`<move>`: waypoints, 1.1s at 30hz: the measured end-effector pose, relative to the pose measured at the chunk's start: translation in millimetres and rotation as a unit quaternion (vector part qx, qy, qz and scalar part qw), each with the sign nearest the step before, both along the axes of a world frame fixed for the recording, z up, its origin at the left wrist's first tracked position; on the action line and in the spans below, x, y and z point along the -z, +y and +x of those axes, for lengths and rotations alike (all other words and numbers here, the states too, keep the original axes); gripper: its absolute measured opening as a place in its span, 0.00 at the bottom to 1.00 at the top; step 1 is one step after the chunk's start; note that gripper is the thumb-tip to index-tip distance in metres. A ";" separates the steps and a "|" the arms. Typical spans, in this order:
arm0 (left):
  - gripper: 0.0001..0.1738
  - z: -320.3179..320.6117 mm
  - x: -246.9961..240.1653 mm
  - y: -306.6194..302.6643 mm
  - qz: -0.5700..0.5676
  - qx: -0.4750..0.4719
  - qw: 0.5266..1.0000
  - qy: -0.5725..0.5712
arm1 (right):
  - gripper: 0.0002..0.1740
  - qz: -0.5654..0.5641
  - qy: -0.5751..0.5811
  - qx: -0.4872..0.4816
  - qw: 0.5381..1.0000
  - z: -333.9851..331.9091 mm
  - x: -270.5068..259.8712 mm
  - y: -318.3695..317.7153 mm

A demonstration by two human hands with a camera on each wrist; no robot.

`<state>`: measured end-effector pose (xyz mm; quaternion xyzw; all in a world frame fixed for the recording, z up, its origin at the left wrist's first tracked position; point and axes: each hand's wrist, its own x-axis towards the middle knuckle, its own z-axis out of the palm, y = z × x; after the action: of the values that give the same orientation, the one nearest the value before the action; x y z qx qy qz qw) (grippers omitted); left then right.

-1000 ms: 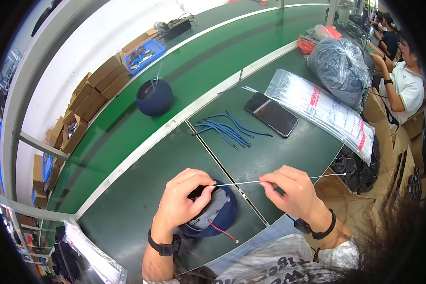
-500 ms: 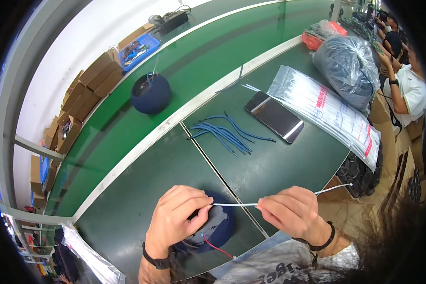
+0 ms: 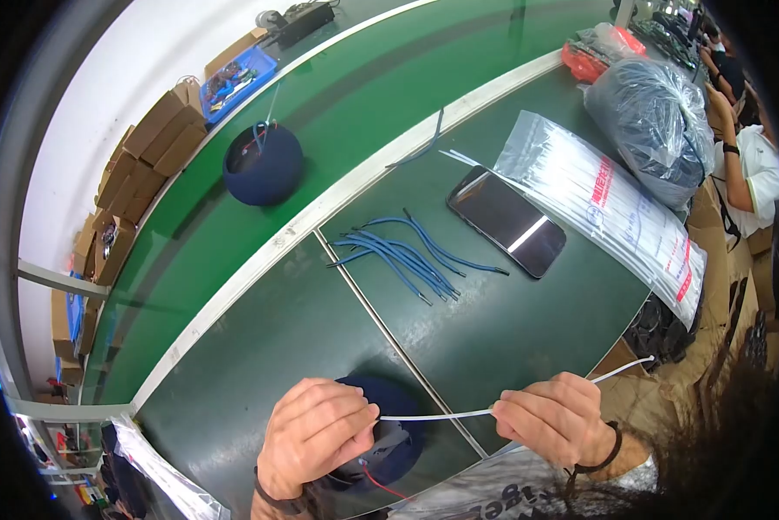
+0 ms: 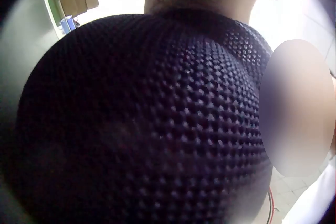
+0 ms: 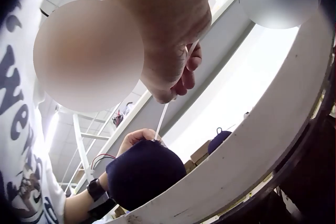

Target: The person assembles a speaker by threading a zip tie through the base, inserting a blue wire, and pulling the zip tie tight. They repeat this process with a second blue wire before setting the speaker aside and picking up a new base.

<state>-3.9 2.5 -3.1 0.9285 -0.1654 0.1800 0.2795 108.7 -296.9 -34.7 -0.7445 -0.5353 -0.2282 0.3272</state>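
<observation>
A white zip tie (image 3: 437, 418) is stretched between both hands over a dark blue mesh-covered round speaker housing (image 3: 404, 446) in the head view. Thumb and fingers of my left hand (image 3: 316, 433) pinch one end of the tie, right over the housing. To the right, my right hand (image 3: 552, 420) pinches it farther along, and the end with the small head sticks out past that hand. Red wire (image 3: 379, 484) trails from the housing's open side, which the left hand partly hides. Mesh fabric (image 4: 173, 113) fills most of the left wrist view.
Blue cords (image 3: 407, 260) lie in a bunch beyond the hands, beside a phone (image 3: 506, 221). A bag of zip ties (image 3: 606, 204) and a stuffed plastic bag (image 3: 654, 126) are at the right. Another round housing (image 3: 264, 169) stands on the green belt (image 3: 190, 251).
Both hands, still holding the zip tie, appear lower in the head view. The tie now bows slightly, and more of the speaker housing is covered by the left hand.
</observation>
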 end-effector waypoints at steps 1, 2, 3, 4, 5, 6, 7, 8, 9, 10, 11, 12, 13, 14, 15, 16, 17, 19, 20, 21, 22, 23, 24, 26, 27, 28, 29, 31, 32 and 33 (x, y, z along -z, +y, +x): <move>0.18 0.1 0.5 0.0 -0.001 0.001 1.000 0.000 | 0.10 -0.004 0.007 0.003 1.000 1.0 -0.2 -1.1; 0.17 0.7 0.8 0.0 -0.001 0.002 1.000 0.000 | 0.11 -0.008 0.013 0.007 1.000 1.6 -0.7 -2.0; 0.17 1.8 1.0 -0.2 -0.010 0.003 1.000 0.004 | 0.12 -0.012 0.019 0.011 1.000 1.7 -1.1 -2.8; 0.17 2.6 0.3 -0.5 -0.017 0.002 1.000 0.010 | 0.13 -0.011 0.034 0.015 0.999 1.1 -0.9 -3.5; 0.16 2.7 -1.9 -0.2 -0.020 -0.004 1.000 0.013 | 0.14 -0.007 0.048 0.015 0.999 1.5 -0.4 -2.9; 0.15 3.8 -4.9 -1.4 -0.028 -0.013 0.999 0.021 | 0.15 -0.001 0.061 0.011 0.998 1.9 0.1 0.2; 0.14 6.6 -7.7 -3.7 -0.036 -0.023 0.999 0.029 | 0.15 0.006 0.086 0.003 0.996 2.6 -0.6 5.4; 0.13 7.8 -10.0 -4.2 -0.043 -0.030 0.998 0.035 | 0.15 0.012 0.109 -0.003 0.994 3.9 -2.9 10.5; 0.13 6.5 -10.9 -2.2 -0.043 -0.023 0.997 0.055 | 0.16 0.015 0.130 -0.008 0.991 5.0 -6.0 14.8; 0.13 6.3 -12.1 -1.2 -0.038 -0.030 0.997 0.059 | 0.15 0.012 0.137 -0.004 0.991 5.2 -9.6 17.8; 0.13 6.7 -13.0 -1.2 -0.036 -0.036 0.997 0.062 | 0.14 0.006 0.142 0.001 0.990 5.2 -13.7 19.7; 0.12 6.8 -13.1 -0.6 -0.036 -0.041 0.996 0.064 | 0.14 -0.002 0.147 0.006 0.989 5.2 -18.0 20.7; 0.12 6.6 -11.9 1.4 -0.036 -0.046 0.996 0.066 | 0.13 0.009 0.151 0.007 0.988 6.2 -21.4 20.9; 0.12 6.7 -12.1 1.9 -0.038 -0.043 0.996 0.066 | 0.13 -0.002 0.155 0.001 0.988 7.9 -23.0 18.6; 0.12 7.1 -13.1 1.8 -0.039 -0.040 0.996 0.066 | 0.13 -0.013 0.160 -0.004 0.987 9.7 -23.3 15.4; 0.12 8.1 -14.4 2.1 -0.040 -0.034 0.996 0.066 | 0.13 -0.023 0.164 -0.008 0.986 10.1 -23.4 14.6; 0.10 9.1 -15.9 2.8 -0.048 -0.027 0.996 0.071 | 0.11 -0.021 0.173 -0.001 0.985 9.0 -22.5 17.0; 0.10 12.1 -16.9 3.0 -0.054 -0.023 0.996 0.073 | 0.10 -0.006 0.167 0.004 0.986 7.2 -18.0 27.0; 0.09 13.0 -16.6 2.6 -0.058 -0.023 0.995 0.075 | 0.10 0.000 0.166 0.005 0.986 5.9 -16.5 33.4; 0.08 13.9 -15.6 1.7 -0.060 -0.023 0.996 0.068 | 0.09 -0.001 0.165 -0.004 0.986 4.1 -16.8 40.6; 0.08 14.6 -14.3 -0.2 -0.063 -0.023 0.995 0.068 | 0.09 0.002 0.156 -0.011 0.988 1.3 -17.4 50.1; 0.07 15.0 -13.0 -2.4 -0.066 -0.023 0.995 0.067 | 0.08 0.004 0.147 -0.017 0.989 -2.2 -18.1 60.5; 0.07 14.4 -13.4 -3.5 -0.068 -0.024 0.995 0.066 | 0.08 0.007 0.137 -0.024 0.990 -5.6 -18.3 68.9; 0.06 11.7 -18.0 -2.3 -0.051 -0.039 0.995 0.072 | 0.07 -0.001 0.133 -0.010 0.991 -11.4 -16.2 73.7; 0.06 10.5 -20.5 -0.6 -0.041 -0.047 0.995 0.073 | 0.07 0.001 0.134 -0.001 0.991 -11.3 -14.6 72.8; 0.06 8.7 -21.8 1.4 -0.044 -0.048 0.995 0.073 | 0.07 0.004 0.136 0.007 0.991 -11.1 -14.2 71.2; 0.06 6.9 -21.9 3.0 -0.047 -0.049 0.995 0.074 | 0.07 0.007 0.161 0.009 0.987 -10.2 -14.2 67.3; 0.06 5.1 -19.7 3.5 -0.048 -0.049 0.995 0.069 | 0.06 0.004 0.141 -0.002 0.990 -8.4 -13.7 72.5; 0.06 7.4 -18.3 1.6 -0.044 -0.047 0.996 0.063 | 0.06 0.003 0.134 -0.006 0.991 -8.0 -13.4 74.2; 0.06 8.4 -17.3 -0.2 -0.040 -0.043 0.997 0.059 | 0.06 0.001 0.124 -0.019 0.992 -11.0 -17.8 82.1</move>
<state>4.5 2.3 14.3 0.9319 -0.1016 0.1433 0.3173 97.7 -214.8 -16.9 -0.7563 -0.5046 -0.1283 0.3961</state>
